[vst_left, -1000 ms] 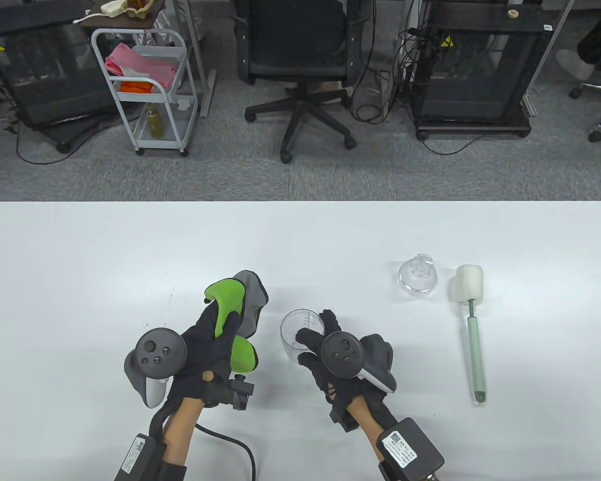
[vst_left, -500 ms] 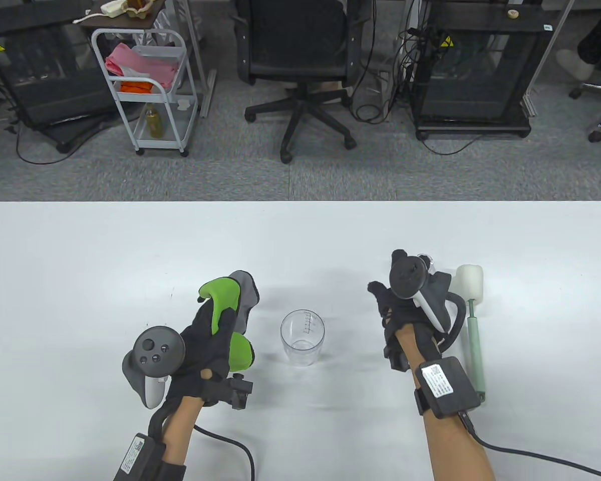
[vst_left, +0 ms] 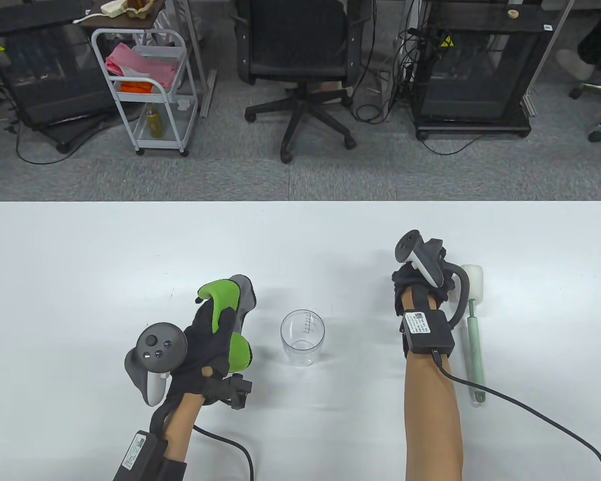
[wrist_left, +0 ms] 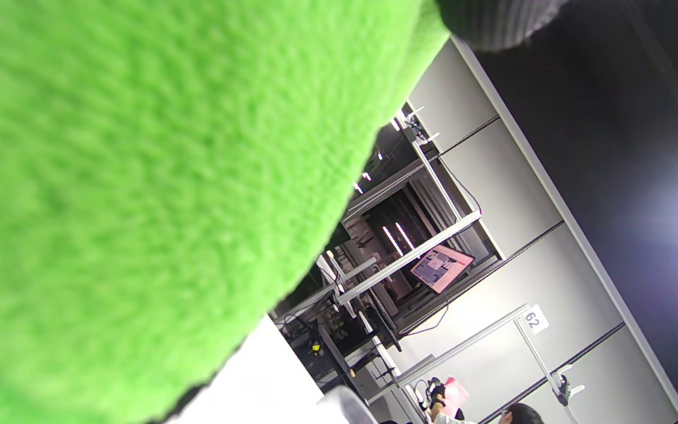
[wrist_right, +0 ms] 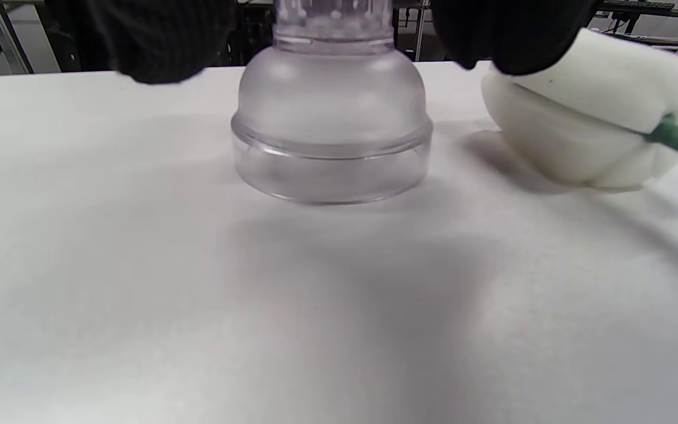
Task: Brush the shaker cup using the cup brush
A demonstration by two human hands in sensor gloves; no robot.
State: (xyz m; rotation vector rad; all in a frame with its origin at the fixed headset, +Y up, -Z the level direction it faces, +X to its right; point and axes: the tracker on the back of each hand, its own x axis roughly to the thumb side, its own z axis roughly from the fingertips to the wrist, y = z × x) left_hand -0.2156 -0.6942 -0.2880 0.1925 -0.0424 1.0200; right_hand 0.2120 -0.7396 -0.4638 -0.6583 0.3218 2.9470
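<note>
The clear shaker cup [vst_left: 302, 336] stands upright and open at the table's middle, with no hand on it. The cup brush lies at the right, white sponge head [vst_left: 472, 283] far, green handle [vst_left: 476, 350] toward me. My right hand [vst_left: 420, 273] hovers over the clear domed lid, which it hides in the table view. In the right wrist view the lid [wrist_right: 331, 135] stands on the table, with gloved fingertips [wrist_right: 162, 35] apart on either side of its neck, and the sponge head [wrist_right: 586, 129] lies beside it. My left hand [vst_left: 215, 325] grips a green and grey cloth [vst_left: 225, 295].
The white table [vst_left: 80, 260] has its far edge at mid-frame. The green cloth [wrist_left: 139, 176] fills most of the left wrist view. A cable [vst_left: 531, 416] trails from my right forearm across the table. A chair and carts stand beyond the table.
My right hand left the shaker cup and moved right and away, over the lid beside the brush head. The cup stays in place. The left hand has hardly moved.
</note>
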